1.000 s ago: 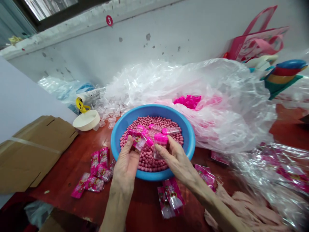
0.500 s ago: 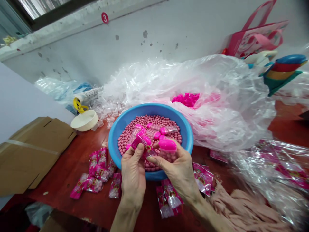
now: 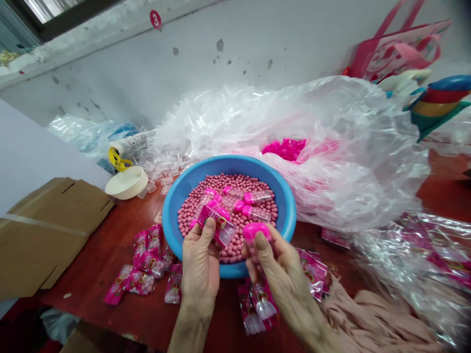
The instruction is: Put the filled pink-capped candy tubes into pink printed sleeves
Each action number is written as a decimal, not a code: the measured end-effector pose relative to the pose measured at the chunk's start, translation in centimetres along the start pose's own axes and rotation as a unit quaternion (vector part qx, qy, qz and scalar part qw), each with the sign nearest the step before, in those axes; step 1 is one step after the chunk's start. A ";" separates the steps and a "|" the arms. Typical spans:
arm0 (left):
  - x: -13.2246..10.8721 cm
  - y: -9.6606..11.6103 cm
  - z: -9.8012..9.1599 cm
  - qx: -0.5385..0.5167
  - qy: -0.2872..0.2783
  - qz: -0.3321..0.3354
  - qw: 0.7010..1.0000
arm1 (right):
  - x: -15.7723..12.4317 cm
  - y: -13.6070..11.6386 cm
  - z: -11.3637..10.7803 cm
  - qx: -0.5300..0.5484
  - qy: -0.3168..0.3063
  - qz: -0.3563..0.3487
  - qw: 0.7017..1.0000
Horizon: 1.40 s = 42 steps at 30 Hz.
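Observation:
My left hand (image 3: 202, 260) pinches a printed pink-and-clear plastic sachet (image 3: 219, 226) between thumb and fingers, over the near left part of a blue basin (image 3: 169, 206). My right hand (image 3: 277, 264) is closed around a small clear container with a bright pink cap (image 3: 256, 230), the cap facing up and away. Small pink beads or candies (image 3: 235, 245) fill the basin. On top of them lie several clear tubes with pink caps (image 3: 253, 197). Whether the sachet is open at its end I cannot tell.
Filled pink packets (image 3: 147, 264) lie left of the basin, more packets (image 3: 259, 304) in front. Behind spreads a large clear plastic bag (image 3: 349, 147) with pink caps. A cardboard piece (image 3: 47, 235), a white round lid (image 3: 127, 183) and a beige cloth (image 3: 371, 318) flank the basin.
My right hand has drawn the capped container slightly towards me and turned it, its thumb now over the cap. It has moved apart from the sachet, which my left hand still holds.

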<state>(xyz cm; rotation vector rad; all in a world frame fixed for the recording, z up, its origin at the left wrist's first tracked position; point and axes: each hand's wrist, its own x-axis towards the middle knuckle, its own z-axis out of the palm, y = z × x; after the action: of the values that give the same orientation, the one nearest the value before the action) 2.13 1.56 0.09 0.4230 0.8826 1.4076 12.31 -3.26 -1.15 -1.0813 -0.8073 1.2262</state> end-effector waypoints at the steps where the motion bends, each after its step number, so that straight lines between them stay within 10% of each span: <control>1: 0.0 0.0 0.0 0.000 0.002 -0.001 1.000 | -0.5 0.3 0.1 -0.001 -0.012 0.011 1.000; 31: -2.2 -1.0 0.9 0.075 -0.057 -0.033 0.995 | -2.2 2.1 0.4 -0.092 0.055 0.021 0.994; 39: -3.0 -1.0 0.4 0.099 -0.102 -0.050 0.989 | -2.6 0.7 -0.4 0.071 -0.066 0.096 0.991; 42: -3.5 -1.0 0.2 0.088 -0.127 -0.065 0.986 | -3.3 0.5 -0.5 0.014 -0.018 0.036 0.999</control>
<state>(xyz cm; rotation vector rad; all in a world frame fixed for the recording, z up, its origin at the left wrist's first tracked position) 3.13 -1.87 0.46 0.6514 0.8129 1.1310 11.98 -6.55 -1.58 -1.0760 -0.7823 1.3183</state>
